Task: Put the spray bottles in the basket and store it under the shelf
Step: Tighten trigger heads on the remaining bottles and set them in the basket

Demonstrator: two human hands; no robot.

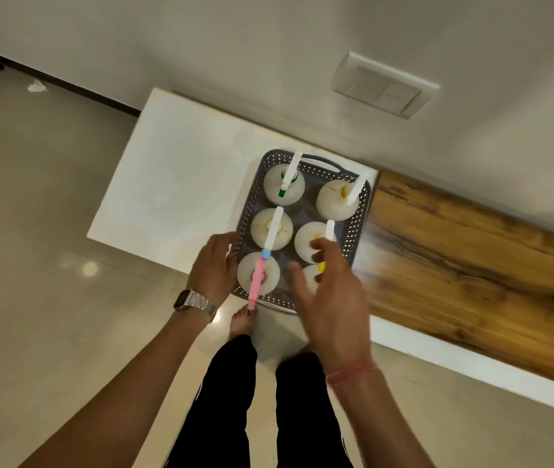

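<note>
A grey perforated basket [356,228] stands on the white part of a shelf top [174,170], its near end hanging over the front edge. Several white spray bottles stand upright in it. One has a green nozzle [283,184], one a pink trigger [257,276], one a yellow tip [321,265]. My left hand [213,266], with a metal watch on the wrist, rests against the basket's near left rim, fingers curled at the edge. Above the near right bottles hovers my right hand [331,292], fingers spread and holding nothing.
The shelf top continues to the right as a wood-grain board [471,258]. A wall with a switch plate [383,86] rises just behind the shelf. Glossy floor tiles [49,231] lie to the left and below. My bare feet and dark trousers stand at the shelf's front.
</note>
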